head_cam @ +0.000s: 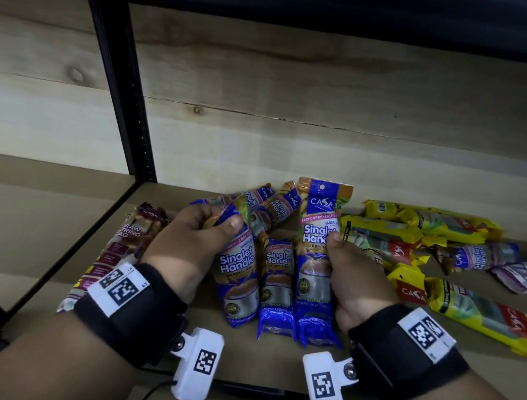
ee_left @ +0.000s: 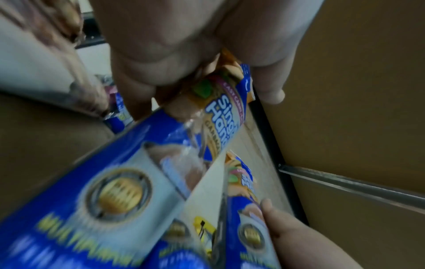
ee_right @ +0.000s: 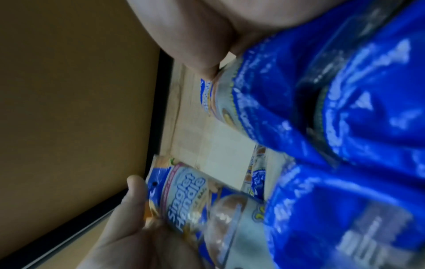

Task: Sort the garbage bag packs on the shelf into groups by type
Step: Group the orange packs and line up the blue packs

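Garbage bag packs, blue "Singlet Handle" type: several gathered on the wooden shelf [head_cam: 162, 343], between and under both hands.

Left hand [head_cam: 186, 241]: fingers curled, thumb pinching the top ends of a fanned bunch of blue Singlet Handle packs [head_cam: 238, 280]; the lower end of the nearest one trails down beside the wrist. How many packs sit in the fan is unclear, since they overlap.

Right hand [head_cam: 354, 276]: thumb and curled fingers gripping one blue Singlet Handle pack [head_cam: 318, 232] upright at its middle, header card above the thumb, tail below the palm.

Loose blue pack [head_cam: 276, 283]: lies between the two hands, touching the held packs on either side; not gripped by either hand.

Purple drawstring bag pack [head_cam: 120, 245]: lies outboard of the left hand, partly hidden under the left wrist.

Yellow Casa packs [head_cam: 450, 296]: scattered outboard of the right hand, some overlapping, one just beside the right thumb.

Stray blue Singlet Handle pack [head_cam: 481, 258]: beyond the right hand among the yellow ones, not yet grouped. A pale pack [head_cam: 521, 277] lies past it, type unreadable.

Stage, as judged: blue group being consolidated; the yellow packs and the stray remain to be sorted.

Risks, as judged:
- Glossy film packs held only by their tops could slide out of the left pinch and refan across the shelf.
- Setting the right-hand pack down could nudge the adjacent yellow pack into the blue group.
- The left wrist rides over the purple pack and may drag it along.
- The stray blue pack is easy to overlook among the yellow ones.
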